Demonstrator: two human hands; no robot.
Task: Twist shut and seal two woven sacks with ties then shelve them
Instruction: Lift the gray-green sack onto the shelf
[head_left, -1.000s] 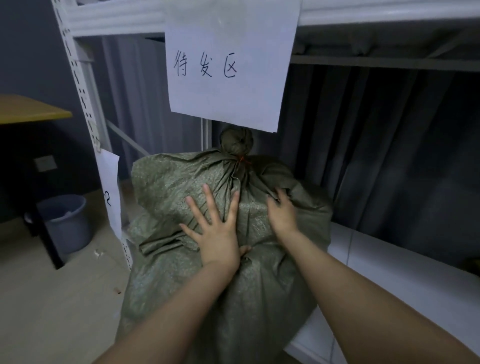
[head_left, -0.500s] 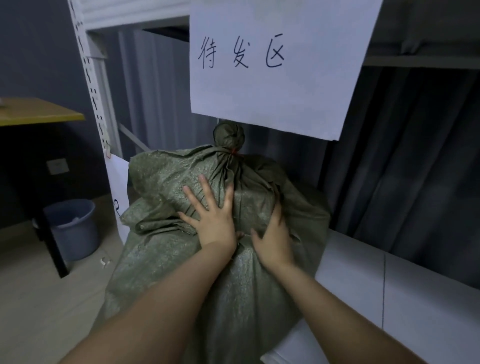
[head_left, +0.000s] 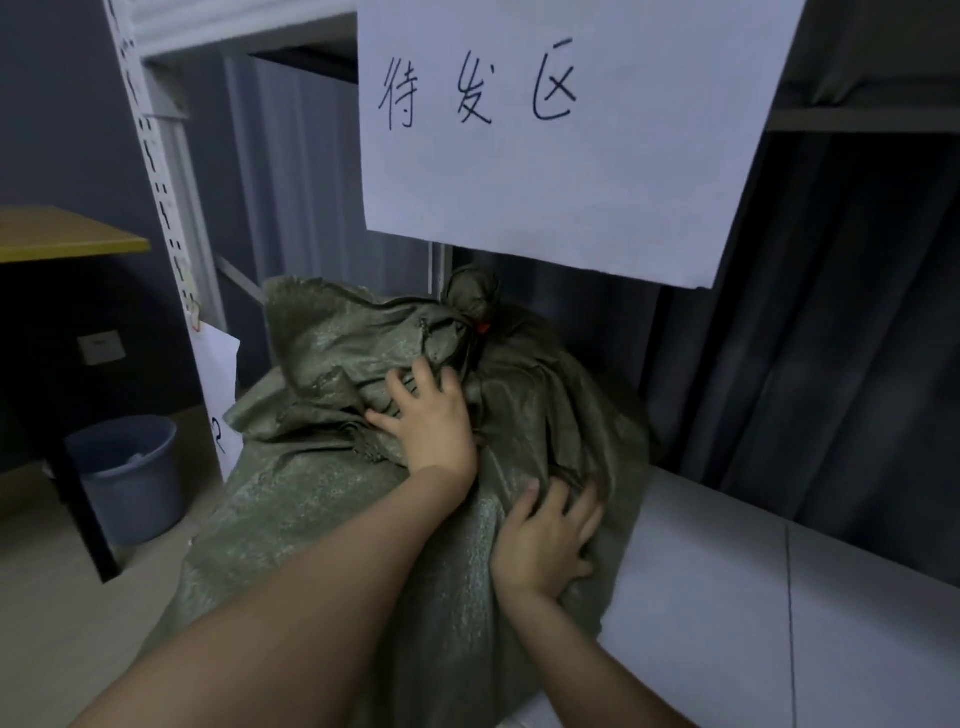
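Note:
A full green woven sack (head_left: 322, 499) rests on the left end of the white shelf board (head_left: 727, 597), partly overhanging its left edge. Its neck is twisted into a knob (head_left: 470, 293) with a red tie (head_left: 482, 327) around it. My left hand (head_left: 428, 415) lies flat on the upper part of the sack, fingers spread. My right hand (head_left: 548, 540) presses the sack's lower right side near the board, fingers spread. Only one sack is in sight.
A white paper sign (head_left: 561, 135) with handwriting hangs from the upper shelf beam just above the sack. The white perforated rack post (head_left: 161, 197) stands left, with a small paper label (head_left: 221, 384). A blue bucket (head_left: 127, 478) and a yellow-topped table (head_left: 62, 234) sit on the left. Dark curtain behind.
My right hand has slid down from beside the neck to the sack's lower right side. The view has moved closer, and the sack sits a little further onto the shelf.

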